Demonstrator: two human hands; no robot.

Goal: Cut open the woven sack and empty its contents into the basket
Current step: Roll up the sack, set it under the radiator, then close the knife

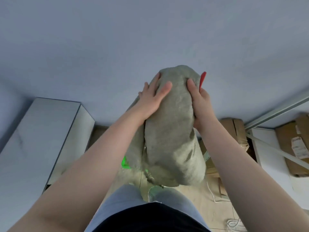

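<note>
A grey-green woven sack is held up in front of me, its top end raised and its bulky lower end hanging down near my legs. My left hand presses flat against the sack's upper left side with straight fingers. My right hand grips the upper right side, thumb on the front and fingers hidden behind. A red tool sticks up behind that hand; how it is held is hidden. A bit of bright green basket shows under the sack's lower end, the rest covered.
A white cabinet stands at the left against the wall. Cardboard boxes and a white shelf frame fill the right side. A white cord lies on the wooden floor.
</note>
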